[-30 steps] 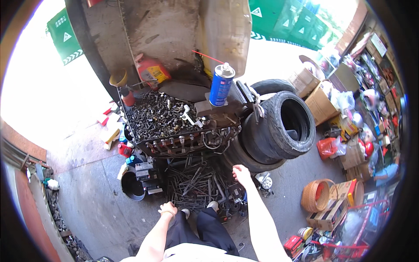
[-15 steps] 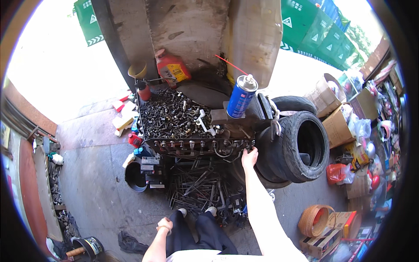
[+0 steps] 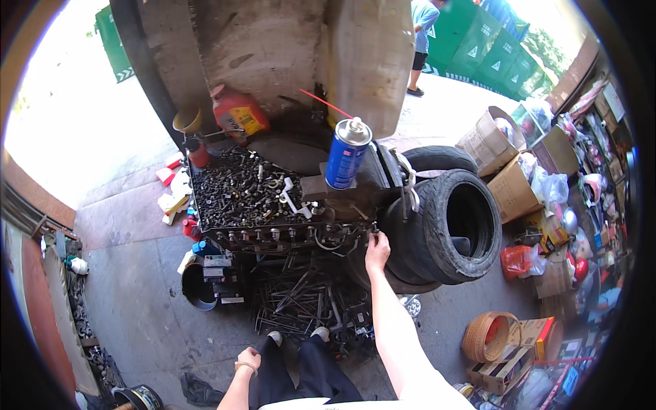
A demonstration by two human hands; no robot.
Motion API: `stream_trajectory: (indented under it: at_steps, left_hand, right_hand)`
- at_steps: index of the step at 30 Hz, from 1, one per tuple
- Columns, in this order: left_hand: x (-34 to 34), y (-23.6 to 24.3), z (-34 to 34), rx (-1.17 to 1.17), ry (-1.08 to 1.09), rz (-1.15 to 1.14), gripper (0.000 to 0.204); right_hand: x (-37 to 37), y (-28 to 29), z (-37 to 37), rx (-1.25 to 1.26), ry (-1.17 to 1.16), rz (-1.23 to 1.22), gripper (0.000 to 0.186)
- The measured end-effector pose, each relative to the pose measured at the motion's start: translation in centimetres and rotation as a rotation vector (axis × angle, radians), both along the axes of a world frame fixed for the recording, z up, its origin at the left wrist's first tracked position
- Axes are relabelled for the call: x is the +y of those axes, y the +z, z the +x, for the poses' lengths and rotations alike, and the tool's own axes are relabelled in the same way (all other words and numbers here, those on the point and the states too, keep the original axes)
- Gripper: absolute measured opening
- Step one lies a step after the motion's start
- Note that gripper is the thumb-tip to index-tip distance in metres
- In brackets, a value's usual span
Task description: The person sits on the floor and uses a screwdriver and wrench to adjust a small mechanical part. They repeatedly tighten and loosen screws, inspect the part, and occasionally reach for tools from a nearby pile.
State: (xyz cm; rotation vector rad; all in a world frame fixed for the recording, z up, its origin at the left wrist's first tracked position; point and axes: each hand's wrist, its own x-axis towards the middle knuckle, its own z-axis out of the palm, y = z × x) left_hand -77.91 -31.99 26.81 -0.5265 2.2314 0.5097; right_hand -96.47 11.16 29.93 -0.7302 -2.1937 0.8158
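My right arm reaches forward to the front right corner of a workbench (image 3: 273, 231). There my right hand (image 3: 377, 251) has its fingers closed in a pinch at the row of small metal fittings along the bench edge; whatever is between the fingertips is too small to make out. Low beside my left thigh, my left hand (image 3: 249, 358) is curled closed with nothing visible in it. Loose bolts and nuts (image 3: 239, 191) cover the bench top, with a white plastic piece (image 3: 294, 198) among them. A blue spray can (image 3: 346, 154) with a red straw stands upright on the vise (image 3: 324, 186).
Worn tires (image 3: 465, 225) are stacked right of the bench. Long metal tools (image 3: 297, 290) lie heaped beneath it, before my feet. A red oil jug (image 3: 238, 113) stands behind the bolts. Cardboard boxes (image 3: 512, 195) and a wicker basket (image 3: 486, 336) line the right side. A person (image 3: 422, 34) stands outside.
The bench and its surroundings have shifted left in view. My right hand stays at the bench corner, still pinched. Another person has come into view at the upper right.
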Motion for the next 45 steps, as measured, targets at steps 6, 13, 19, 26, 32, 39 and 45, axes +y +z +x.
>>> stream_trajectory:
  at_steps: [6, 13, 19, 26, 32, 39, 45]
  left_hand:
    - [1.0, -0.2, -0.7, -0.046, -0.058, 0.027, 0.021]
    - [2.2, 0.5, -0.2, -0.056, -0.107, 0.092, 0.022]
    - [1.5, 0.4, 0.7, -0.039, -0.110, 0.071, 0.021]
    - [0.6, 0.5, 2.1, -0.062, -0.064, 0.058, 0.021]
    - [1.2, 0.4, 2.2, -0.045, -0.114, 0.080, 0.021]
    - [3.4, 0.1, 1.3, 0.062, -0.115, 0.221, 0.021]
    - [13.8, 4.5, -5.3, 0.430, -0.210, 0.664, 0.024]
  right_hand:
    - [-0.1, 0.2, 2.3, -0.082, -0.113, -0.291, 0.020]
    - [1.4, 1.3, 0.0, -0.098, 0.031, -0.408, 0.024]
    - [1.6, 1.5, -1.3, -0.054, 0.029, -0.427, 0.026]
    - [2.3, 2.0, -1.8, -0.083, 0.130, -0.385, 0.021]
    - [4.2, 1.9, -1.1, -0.095, 0.323, -0.353, 0.019]
    - [4.4, 3.6, 1.9, -0.203, 0.463, -0.370, 0.016]
    - [2.6, 5.9, 4.1, -0.559, 0.722, -0.718, 0.025]
